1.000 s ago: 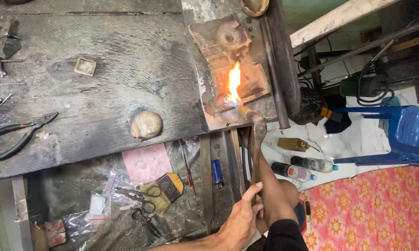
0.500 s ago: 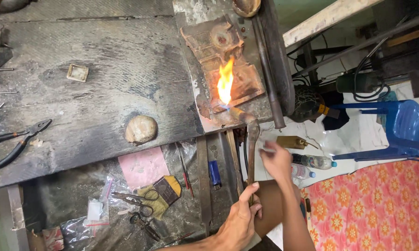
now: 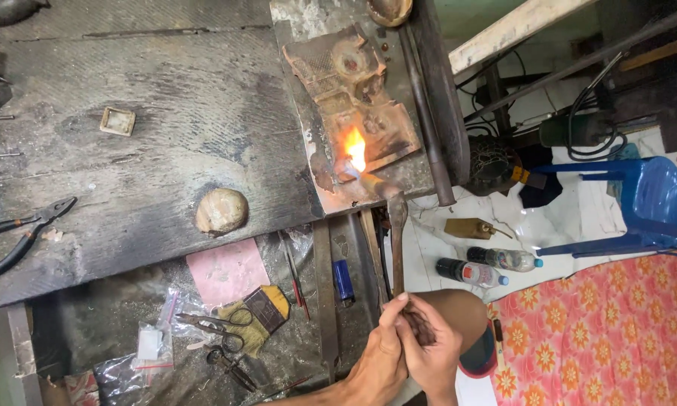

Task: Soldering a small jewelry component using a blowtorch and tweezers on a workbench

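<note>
Presently both hands, left hand (image 3: 380, 361) and right hand (image 3: 432, 353), clasp the long dark metal torch (image 3: 397, 240), its axis running straight away to the orange flame (image 3: 355, 147).

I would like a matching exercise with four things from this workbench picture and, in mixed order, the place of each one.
Things:
1. pliers
2. flame
3. torch
4. plastic bottles

Places:
A. on the white floor beside the bench
B. held in both hands
C. at the left edge of the dark bench top
D. on the scorched block

Pairs: 1-C, 2-D, 3-B, 4-A
</note>
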